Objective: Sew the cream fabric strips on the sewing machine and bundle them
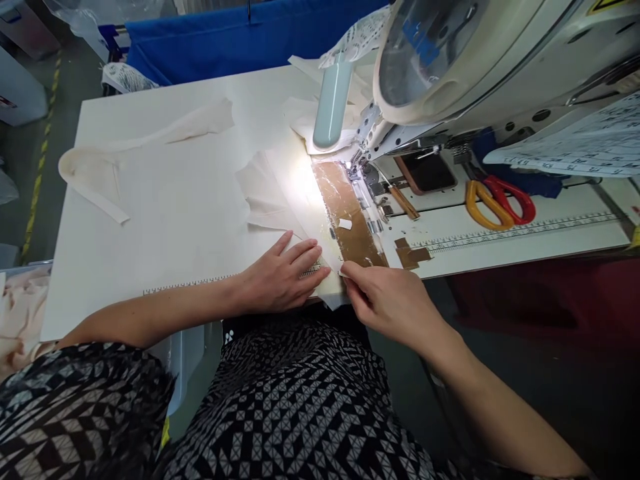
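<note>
1. Cream cloth lies on the table, left of the sewing machine.
2. Left hand: grip open, fingers spread over the cloth.
3. Right hand: grip pinching the cloth's near edge.
4. Measuring scale, on the machine's near side: numerals too small to read.
5. Yellow label on the machine: partly cut off.
</note>
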A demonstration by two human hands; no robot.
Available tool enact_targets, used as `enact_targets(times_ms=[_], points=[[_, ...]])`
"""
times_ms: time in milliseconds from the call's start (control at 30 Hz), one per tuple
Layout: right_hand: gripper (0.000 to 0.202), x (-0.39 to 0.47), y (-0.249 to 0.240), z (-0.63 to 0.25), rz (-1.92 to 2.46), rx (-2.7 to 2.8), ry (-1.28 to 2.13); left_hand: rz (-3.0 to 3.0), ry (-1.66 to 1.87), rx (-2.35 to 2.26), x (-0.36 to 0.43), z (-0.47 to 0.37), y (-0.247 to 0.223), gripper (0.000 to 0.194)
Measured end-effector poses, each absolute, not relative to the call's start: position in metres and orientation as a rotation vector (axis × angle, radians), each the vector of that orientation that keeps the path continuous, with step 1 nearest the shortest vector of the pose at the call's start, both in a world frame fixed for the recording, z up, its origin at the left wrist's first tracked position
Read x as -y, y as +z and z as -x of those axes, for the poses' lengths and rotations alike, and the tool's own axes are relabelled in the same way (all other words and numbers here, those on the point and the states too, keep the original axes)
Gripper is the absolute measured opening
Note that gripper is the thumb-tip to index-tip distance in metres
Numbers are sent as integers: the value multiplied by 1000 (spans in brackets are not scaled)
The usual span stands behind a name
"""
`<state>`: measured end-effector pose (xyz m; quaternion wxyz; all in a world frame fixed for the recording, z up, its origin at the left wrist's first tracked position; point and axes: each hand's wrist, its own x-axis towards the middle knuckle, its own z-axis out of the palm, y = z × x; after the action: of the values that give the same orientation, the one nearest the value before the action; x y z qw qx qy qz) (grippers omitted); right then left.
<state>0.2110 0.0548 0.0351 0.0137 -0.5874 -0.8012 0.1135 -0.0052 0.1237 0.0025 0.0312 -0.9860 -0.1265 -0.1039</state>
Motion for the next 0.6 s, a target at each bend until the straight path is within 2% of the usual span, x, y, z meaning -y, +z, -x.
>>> enact_targets(times_ms=[167,433,600], points=[[16,-46,37,-221,1839,2481,397,3042,-328,381,-127,7,2,38],[15,-82,37,-203,1988,2451,323,3010,-288,585,-154,11,11,35],[20,-80,33,-203,2045,2405,285,3102,-356,369,-140,3,4,39]])
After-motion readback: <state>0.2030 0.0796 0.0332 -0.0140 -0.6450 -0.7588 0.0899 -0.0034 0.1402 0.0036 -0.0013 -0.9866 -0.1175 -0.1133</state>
